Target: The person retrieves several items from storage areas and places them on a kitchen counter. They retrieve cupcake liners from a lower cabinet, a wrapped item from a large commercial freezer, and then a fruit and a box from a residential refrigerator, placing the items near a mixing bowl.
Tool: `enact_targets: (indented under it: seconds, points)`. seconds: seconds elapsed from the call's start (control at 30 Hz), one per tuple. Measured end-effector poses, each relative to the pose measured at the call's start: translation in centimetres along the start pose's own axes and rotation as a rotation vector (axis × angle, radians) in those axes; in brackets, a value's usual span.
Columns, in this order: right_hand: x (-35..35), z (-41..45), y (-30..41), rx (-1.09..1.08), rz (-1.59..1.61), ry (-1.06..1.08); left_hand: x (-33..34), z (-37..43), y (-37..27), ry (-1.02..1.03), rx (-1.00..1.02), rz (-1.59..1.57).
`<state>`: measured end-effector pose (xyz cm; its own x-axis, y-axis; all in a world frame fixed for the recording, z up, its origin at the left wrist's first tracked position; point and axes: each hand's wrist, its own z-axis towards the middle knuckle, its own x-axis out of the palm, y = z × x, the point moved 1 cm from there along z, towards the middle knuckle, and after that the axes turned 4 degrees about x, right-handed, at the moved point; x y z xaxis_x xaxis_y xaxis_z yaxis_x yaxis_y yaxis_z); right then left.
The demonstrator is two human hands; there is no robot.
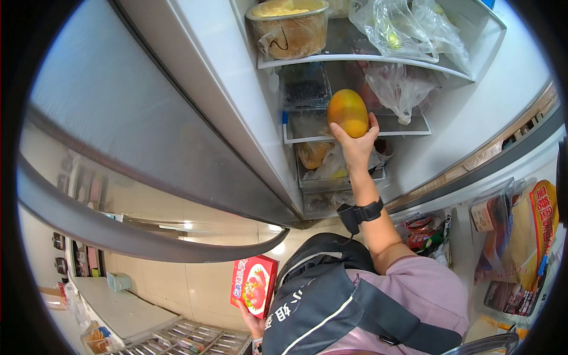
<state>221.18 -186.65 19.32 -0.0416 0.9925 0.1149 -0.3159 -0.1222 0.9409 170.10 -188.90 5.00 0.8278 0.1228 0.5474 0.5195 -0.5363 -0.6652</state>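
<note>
My right hand [357, 144] grips a large yellow-orange mango [348, 108] by its lower end, thumb on one side and fingers on the other. The mango is in front of a middle shelf [395, 133] of the open refrigerator; I cannot tell whether it touches anything there. Behind it, to the left, sits a clear plastic container [306, 88], and to the right a knotted plastic bag [401, 91]. Low on the left, my left hand [252, 320] holds a flat red box [254, 282] with strawberries pictured on it, beside my dark apron [319, 297].
A film-wrapped tub [288, 37] and plastic bags [392, 31] occupy the upper shelf. Below is a drawer [321, 179] with bagged food. The steel door [146, 115] with its curved handle [146, 239] borders the left; packed door bins [492, 248] line the right.
</note>
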Motion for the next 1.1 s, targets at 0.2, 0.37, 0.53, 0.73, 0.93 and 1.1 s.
enact_targets:
  seconds: [0.2, 0.37, 0.53, 0.73, 0.93, 1.1]
  points:
    - [1.3, 0.5, 1.8, 0.034, -0.179, -0.053, 1.0, -0.3, -0.5, -0.005, -0.025, 0.011]
    - [-0.3, 2.3, 2.3, 0.293, -0.507, 0.122, 1.8, -0.3, -1.0, -0.011, -0.045, 0.051]
    - [-1.3, 0.3, 3.5, -0.099, -0.630, 0.208, 2.9, -0.8, -1.5, 0.018, -0.021, 0.026]
    - [0.8, 1.2, -0.8, -0.273, -0.592, -0.050, 2.8, -0.8, -1.3, 0.000, -0.061, -0.002]
    - [-1.3, 1.5, -1.5, -0.300, -0.635, 0.134, 2.8, -1.4, -1.4, -0.066, -0.035, 0.087]
    - [-2.4, -1.7, -4.1, -0.492, -0.285, -0.079, 1.9, -1.6, -1.6, -0.112, -0.024, 0.141]
